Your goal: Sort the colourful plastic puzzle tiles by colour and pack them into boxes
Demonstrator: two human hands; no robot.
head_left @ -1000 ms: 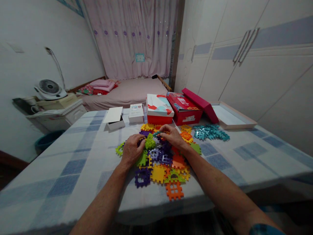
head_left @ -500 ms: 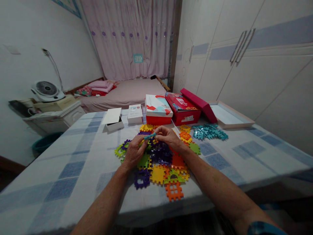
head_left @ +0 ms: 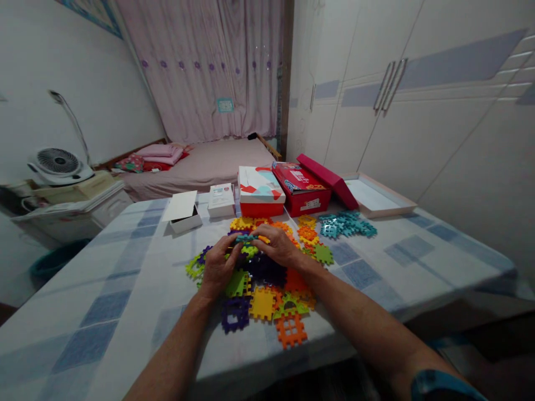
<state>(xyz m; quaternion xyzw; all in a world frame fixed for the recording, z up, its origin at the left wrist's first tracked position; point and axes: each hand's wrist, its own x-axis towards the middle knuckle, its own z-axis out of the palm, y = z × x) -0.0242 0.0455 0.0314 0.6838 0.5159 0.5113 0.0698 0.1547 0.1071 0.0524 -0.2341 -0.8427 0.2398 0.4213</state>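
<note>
Over checkered surface (head_left: 125,289), left hand (head_left: 217,266) and right hand (head_left: 278,247) pinch teal tile (head_left: 246,238) between fingers above coloured tile pile (head_left: 267,289); sorting apparently mid-step, teal heap (head_left: 346,224) lies well apart.

A pile of puzzle tiles (head_left: 267,289) lies at the frame's centre on the table (head_left: 125,289). Both hands, left hand (head_left: 217,266) and right hand (head_left: 278,246), rest on the pile's upper part. A second heap of tiles (head_left: 346,224) sits to the right. Boxes (head_left: 284,189) line up above the pile, a tray (head_left: 374,195) at their right.
</note>
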